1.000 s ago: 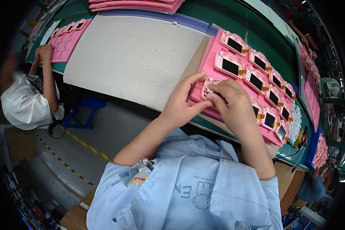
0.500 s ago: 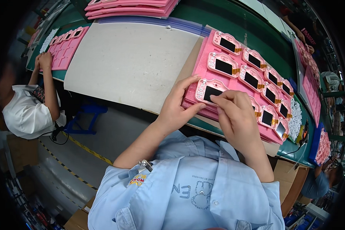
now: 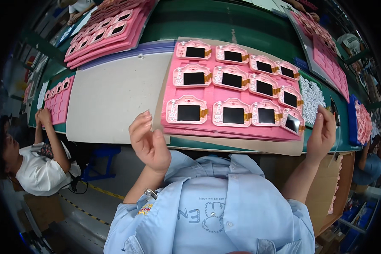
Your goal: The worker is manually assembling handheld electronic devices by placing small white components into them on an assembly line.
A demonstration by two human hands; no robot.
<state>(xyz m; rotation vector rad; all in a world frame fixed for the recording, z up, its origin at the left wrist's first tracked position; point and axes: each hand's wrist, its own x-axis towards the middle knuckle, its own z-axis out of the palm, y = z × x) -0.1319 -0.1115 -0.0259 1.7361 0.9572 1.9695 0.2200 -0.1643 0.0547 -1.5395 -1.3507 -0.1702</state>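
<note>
Pink device shells (image 3: 231,116) with dark screens and short orange ribbon cables lie in rows on a stack of pink foam trays (image 3: 199,91). White round buttons sit at the left end of the shells. My left hand (image 3: 150,144) is raised off the tray's near left corner, its fingers loosely curled and apart, holding nothing. Beyond the tray's right edge, my right hand (image 3: 322,133) is lifted beside a heap of small white parts (image 3: 311,99). Its fingers point upward and nothing shows in them.
A grey board (image 3: 114,93) covers the table to the left. Behind it rise stacked pink trays (image 3: 110,38) of shells. A blue bin (image 3: 362,122) of pink parts stands at right. A co-worker in a white shirt (image 3: 42,169) sits at left, hands on another pink tray (image 3: 59,103).
Both hands have left the near left shell and moved apart: the left hand back and left, the right hand far to the right beside the white parts. The view has turned.
</note>
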